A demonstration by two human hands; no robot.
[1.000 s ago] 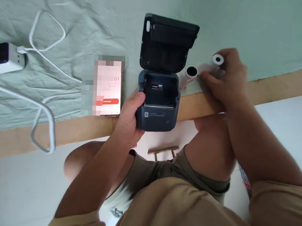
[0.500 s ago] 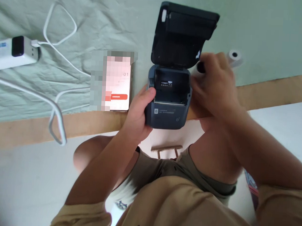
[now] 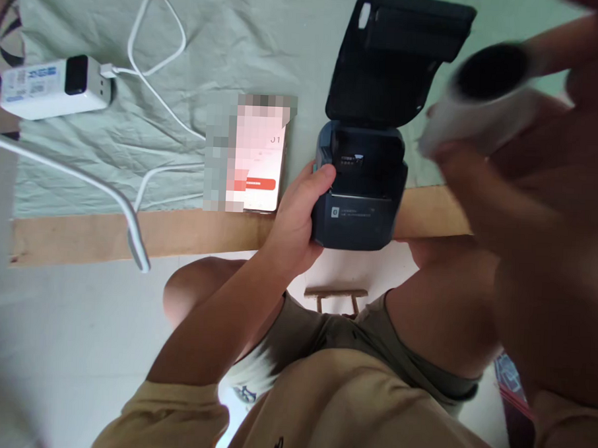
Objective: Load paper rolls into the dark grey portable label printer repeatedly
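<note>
A dark label printer point(image 3: 359, 220) is gripped at its left side by my left hand point(image 3: 302, 211), thumb over the front edge of its paper bay. Its black lid point(image 3: 385, 69) is swung up, and the bay inside has no roll in it. Raised close to the camera at the right, my right hand point(image 3: 524, 161) is closed around a white paper roll point(image 3: 462, 122) with a dark core. Motion blurs this hand and the roll. The roll is apart from the printer.
Left of the printer lies a phone point(image 3: 262, 150) with a lit, partly blurred screen. A white power bank point(image 3: 55, 84) with a cable point(image 3: 138, 45) plugged in rests on the green cloth point(image 3: 189, 8). The wooden table edge point(image 3: 130, 236) runs just above my knees.
My right hand has lifted the paper roll from beside the printer, up and to the right. The whole view has shifted, while my left hand keeps its hold. The second roll is out of sight.
</note>
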